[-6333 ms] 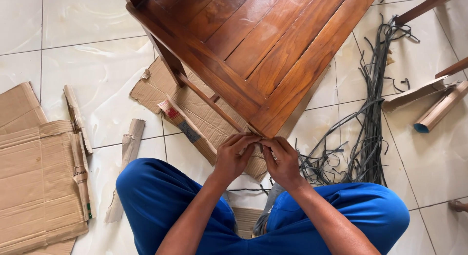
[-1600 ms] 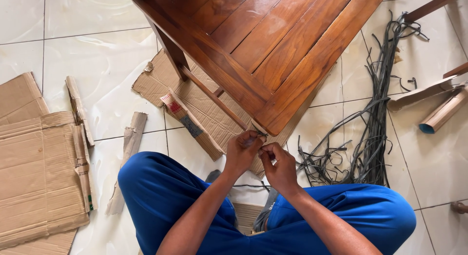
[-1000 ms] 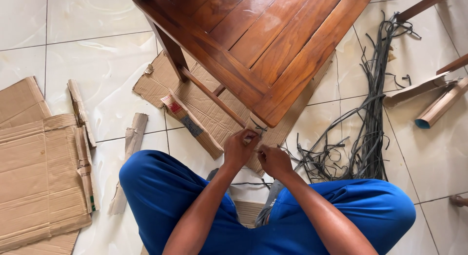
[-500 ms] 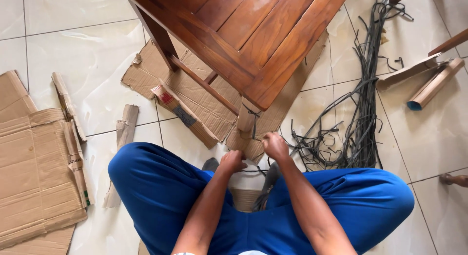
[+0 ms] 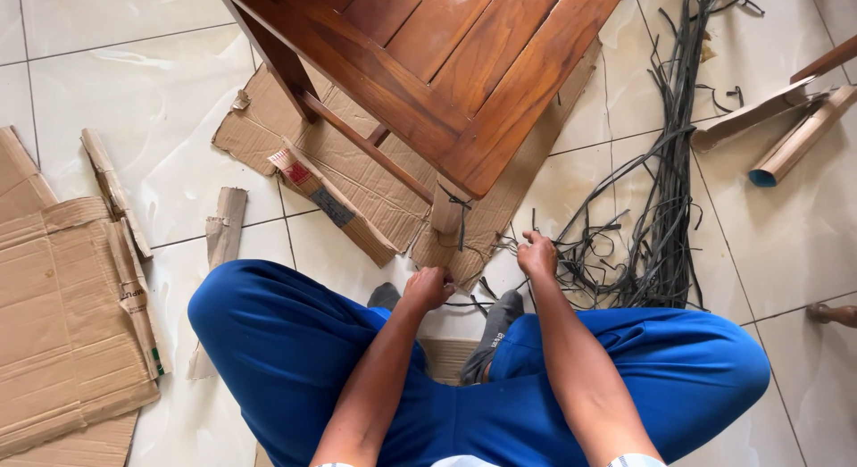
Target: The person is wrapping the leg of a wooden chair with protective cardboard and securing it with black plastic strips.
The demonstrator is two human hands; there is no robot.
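Head view shows my left hand (image 5: 427, 288) fisted, perhaps on a strap, at the cardboard (image 5: 464, 269) under the chair leg (image 5: 447, 208). Well apart, my right hand (image 5: 537, 254) reaches loose dark straps (image 5: 625, 262) just beside it. Picking one untangled strand seems best.

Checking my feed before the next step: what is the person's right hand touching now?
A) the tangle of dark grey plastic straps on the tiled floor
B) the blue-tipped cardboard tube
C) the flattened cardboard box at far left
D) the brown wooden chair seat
A: the right hand reaches into the tangle of dark grey plastic straps, well away from the other three.
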